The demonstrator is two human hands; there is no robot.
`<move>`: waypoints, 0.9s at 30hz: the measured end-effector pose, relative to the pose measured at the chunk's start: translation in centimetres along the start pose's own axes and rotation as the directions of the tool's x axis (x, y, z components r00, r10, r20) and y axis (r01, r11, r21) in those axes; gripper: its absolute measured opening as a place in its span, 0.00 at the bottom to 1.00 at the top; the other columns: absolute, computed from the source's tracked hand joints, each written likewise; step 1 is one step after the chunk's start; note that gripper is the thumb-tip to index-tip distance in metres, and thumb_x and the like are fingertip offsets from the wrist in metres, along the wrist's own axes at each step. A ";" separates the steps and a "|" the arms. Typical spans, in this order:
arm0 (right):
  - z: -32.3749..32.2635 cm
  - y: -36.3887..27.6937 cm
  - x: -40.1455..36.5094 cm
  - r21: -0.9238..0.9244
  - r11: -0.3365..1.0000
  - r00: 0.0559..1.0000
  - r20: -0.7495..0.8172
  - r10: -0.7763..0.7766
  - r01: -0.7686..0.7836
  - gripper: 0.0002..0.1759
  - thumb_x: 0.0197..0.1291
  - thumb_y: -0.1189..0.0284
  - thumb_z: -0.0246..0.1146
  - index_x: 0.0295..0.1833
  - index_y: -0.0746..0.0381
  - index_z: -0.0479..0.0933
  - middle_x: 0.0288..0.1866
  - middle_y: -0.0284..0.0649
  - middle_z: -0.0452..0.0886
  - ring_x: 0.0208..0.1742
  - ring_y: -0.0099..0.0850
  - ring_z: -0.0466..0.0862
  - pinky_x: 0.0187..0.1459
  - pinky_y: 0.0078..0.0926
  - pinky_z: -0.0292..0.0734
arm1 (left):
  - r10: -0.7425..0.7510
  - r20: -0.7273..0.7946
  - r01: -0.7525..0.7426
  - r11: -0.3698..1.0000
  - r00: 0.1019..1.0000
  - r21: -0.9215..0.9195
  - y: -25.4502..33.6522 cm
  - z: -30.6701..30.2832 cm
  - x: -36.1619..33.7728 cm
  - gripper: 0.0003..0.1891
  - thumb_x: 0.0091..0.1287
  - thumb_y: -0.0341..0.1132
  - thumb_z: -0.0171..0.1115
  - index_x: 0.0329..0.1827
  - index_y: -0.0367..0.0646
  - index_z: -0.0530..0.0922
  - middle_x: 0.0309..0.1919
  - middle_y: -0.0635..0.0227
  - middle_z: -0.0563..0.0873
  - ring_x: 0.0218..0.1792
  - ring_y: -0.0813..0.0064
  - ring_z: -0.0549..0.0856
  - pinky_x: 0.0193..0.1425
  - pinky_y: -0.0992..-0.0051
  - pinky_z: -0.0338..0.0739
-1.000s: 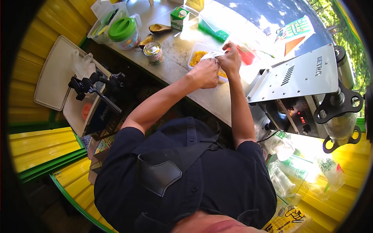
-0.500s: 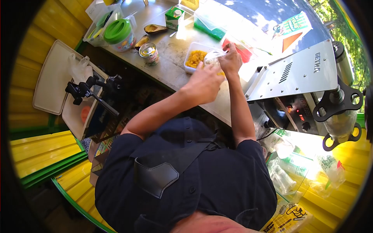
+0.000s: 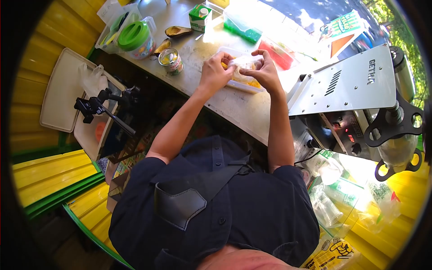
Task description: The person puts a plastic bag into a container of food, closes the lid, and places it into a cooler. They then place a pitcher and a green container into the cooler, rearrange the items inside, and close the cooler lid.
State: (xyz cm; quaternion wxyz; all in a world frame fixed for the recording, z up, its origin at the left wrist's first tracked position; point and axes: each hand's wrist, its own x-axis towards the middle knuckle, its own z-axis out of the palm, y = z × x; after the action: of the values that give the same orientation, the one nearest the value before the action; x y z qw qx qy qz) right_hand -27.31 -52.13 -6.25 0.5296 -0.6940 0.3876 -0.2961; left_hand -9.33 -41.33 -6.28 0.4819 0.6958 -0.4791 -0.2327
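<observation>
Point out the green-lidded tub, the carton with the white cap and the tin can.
Green-lidded tub (image 3: 132, 37), head view: on its lid.
Carton (image 3: 196, 23), head view: on its side.
Tin can (image 3: 176, 67), head view: on its labelled side.

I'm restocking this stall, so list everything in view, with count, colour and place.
Counter: one, grey, ahead
Food tub: one, clear, yellow food inside, under hands
Filmy plastic: one piece, whitish, between hands
Can: one, silver, open, counter
Jar: one, green lid, counter's left
Fruit skins: two, dark, near can
Carton: one, green-white, counter
Green tub: one, past food tub
Red tub: one, beside green tub
Machine: one, silver-black, right
Box: one, white, left
Bag: one, white, on box
Clamp: one, black, by box
Cups: clear, count unclear, lower right
Shirt: one, dark
Left hand: one, at plastic
Right hand: one, at plastic
</observation>
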 end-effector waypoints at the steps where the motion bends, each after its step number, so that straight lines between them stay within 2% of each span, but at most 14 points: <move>1: 0.4 -0.4 -0.4 -0.067 0.998 0.999 -0.030 -0.023 0.021 0.35 0.47 0.76 0.83 0.61 0.60 0.74 0.35 0.37 0.84 0.32 0.24 0.81 0.35 0.25 0.77 | 0.039 -0.032 -0.038 0.998 0.999 0.042 -0.1 0.1 0.0 0.11 0.67 0.32 0.78 0.48 0.38 0.88 0.37 0.61 0.92 0.34 0.67 0.94 0.42 0.69 0.89; 4: 1.5 -0.3 -1.0 -0.118 0.993 0.993 -0.116 -0.034 0.020 0.33 0.48 0.77 0.81 0.59 0.59 0.74 0.36 0.41 0.84 0.33 0.28 0.82 0.35 0.31 0.77 | 0.126 -0.039 -0.124 0.990 0.991 0.062 0.1 0.1 -0.3 0.10 0.66 0.31 0.78 0.44 0.37 0.86 0.35 0.63 0.90 0.32 0.68 0.93 0.40 0.70 0.87; 6: 1.8 1.1 -0.5 -0.214 0.977 0.989 -0.141 -0.049 0.018 0.30 0.50 0.78 0.78 0.58 0.59 0.74 0.34 0.44 0.84 0.33 0.33 0.85 0.37 0.35 0.78 | 0.064 0.033 -0.063 0.998 0.997 -0.022 1.0 -0.1 -0.8 0.10 0.65 0.31 0.78 0.43 0.37 0.86 0.35 0.63 0.90 0.33 0.68 0.93 0.39 0.70 0.87; 8: 2.1 2.0 0.0 -0.508 0.844 0.928 -0.203 -0.312 0.173 0.32 0.53 0.77 0.80 0.61 0.60 0.73 0.29 0.31 0.75 0.31 0.21 0.75 0.33 0.28 0.71 | 0.005 0.102 0.006 0.995 0.995 -0.102 1.6 0.0 -1.2 0.10 0.65 0.30 0.78 0.42 0.37 0.86 0.35 0.64 0.89 0.33 0.69 0.93 0.39 0.71 0.87; 10: 2.0 2.3 0.2 -0.538 0.823 0.915 -0.215 -0.343 0.182 0.32 0.51 0.76 0.79 0.60 0.59 0.73 0.30 0.35 0.77 0.32 0.26 0.78 0.35 0.30 0.74 | 0.170 0.028 -0.167 0.982 0.985 -0.093 1.6 0.5 -1.3 0.09 0.64 0.29 0.78 0.40 0.36 0.85 0.35 0.63 0.89 0.33 0.69 0.92 0.39 0.70 0.86; 11: 2.1 2.1 0.2 -0.567 0.802 0.900 -0.226 -0.373 0.190 0.31 0.49 0.76 0.77 0.59 0.59 0.74 0.31 0.40 0.79 0.33 0.30 0.81 0.37 0.33 0.77 | 0.167 0.021 -0.164 0.982 0.986 -0.092 1.5 0.7 -1.2 0.09 0.64 0.29 0.78 0.40 0.36 0.85 0.35 0.63 0.89 0.33 0.69 0.92 0.39 0.70 0.86; 12: 1.7 1.8 0.1 -0.565 0.801 0.901 -0.215 -0.376 0.199 0.31 0.49 0.76 0.77 0.59 0.59 0.74 0.31 0.40 0.79 0.33 0.30 0.81 0.37 0.33 0.77 | 0.172 -0.027 -0.173 0.984 0.985 -0.039 1.2 0.8 -0.8 0.09 0.64 0.29 0.77 0.39 0.36 0.84 0.34 0.62 0.89 0.32 0.68 0.92 0.39 0.69 0.86; 14: 0.7 -0.6 -0.8 -0.109 0.994 0.999 -0.033 0.002 -0.005 0.37 0.45 0.75 0.80 0.63 0.59 0.74 0.35 0.36 0.78 0.36 0.25 0.79 0.38 0.29 0.77 | 0.169 -0.097 -0.168 0.986 0.981 0.024 0.5 0.8 0.1 0.08 0.63 0.28 0.76 0.38 0.36 0.84 0.34 0.61 0.89 0.32 0.68 0.91 0.39 0.69 0.86; 15: 0.5 -0.8 -1.1 -0.059 0.998 1.000 0.005 -0.021 0.022 0.42 0.41 0.74 0.81 0.66 0.59 0.74 0.35 0.31 0.77 0.35 0.22 0.78 0.38 0.26 0.77 | 0.142 -0.100 -0.141 0.990 0.985 0.016 0.0 0.7 0.5 0.08 0.63 0.28 0.76 0.38 0.36 0.84 0.34 0.60 0.89 0.31 0.68 0.91 0.39 0.69 0.86; 16: 0.6 -0.3 -1.2 -0.073 0.991 0.993 -0.031 -0.113 0.111 0.42 0.41 0.76 0.81 0.66 0.60 0.74 0.35 0.30 0.77 0.35 0.22 0.78 0.39 0.24 0.77 | 0.115 -0.101 -0.115 0.993 0.988 0.006 -0.3 0.6 0.6 0.07 0.63 0.27 0.75 0.38 0.37 0.83 0.33 0.60 0.90 0.31 0.67 0.90 0.39 0.68 0.85; 19: 0.8 0.6 -0.8 -0.129 0.990 0.995 -0.068 -0.067 0.058 0.39 0.42 0.78 0.79 0.64 0.59 0.75 0.36 0.31 0.76 0.35 0.23 0.78 0.40 0.24 0.78 | 0.143 -0.072 -0.143 0.990 0.987 0.007 -0.8 0.7 0.4 0.07 0.63 0.27 0.75 0.38 0.38 0.84 0.34 0.61 0.90 0.30 0.69 0.90 0.39 0.69 0.86; 22: 1.0 0.7 -0.6 -0.045 0.999 0.995 -0.095 0.016 -0.020 0.36 0.43 0.80 0.78 0.62 0.59 0.76 0.40 0.33 0.76 0.37 0.23 0.79 0.40 0.25 0.79 | 0.087 0.006 -0.086 0.995 0.996 -0.054 -0.7 1.1 -0.1 0.07 0.63 0.27 0.75 0.38 0.38 0.84 0.33 0.62 0.90 0.30 0.71 0.90 0.37 0.69 0.85; 25: 0.9 1.0 -0.4 -0.147 0.989 0.986 -0.167 -0.011 -0.014 0.33 0.44 0.82 0.74 0.60 0.58 0.77 0.41 0.36 0.77 0.38 0.27 0.81 0.42 0.29 0.80 | 0.090 -0.014 -0.091 0.995 0.996 -0.037 -0.6 1.1 -0.1 0.07 0.63 0.27 0.76 0.38 0.38 0.84 0.33 0.63 0.89 0.30 0.72 0.91 0.37 0.69 0.85; 27: 0.8 1.0 -0.4 -0.341 0.939 0.962 -0.243 -0.127 0.038 0.31 0.45 0.83 0.72 0.59 0.58 0.78 0.43 0.41 0.78 0.40 0.34 0.82 0.46 0.36 0.81 | 0.069 -0.005 -0.069 0.996 0.998 -0.058 -0.5 0.8 -0.2 0.08 0.63 0.28 0.76 0.39 0.38 0.84 0.33 0.63 0.89 0.30 0.72 0.91 0.37 0.69 0.85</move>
State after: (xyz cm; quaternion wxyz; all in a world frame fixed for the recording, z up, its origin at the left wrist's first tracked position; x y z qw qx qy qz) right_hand -27.11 -51.50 -7.38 0.3360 -0.7442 0.4685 -0.3373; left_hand -9.79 -41.50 -7.06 0.5104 0.6648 -0.4951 -0.2290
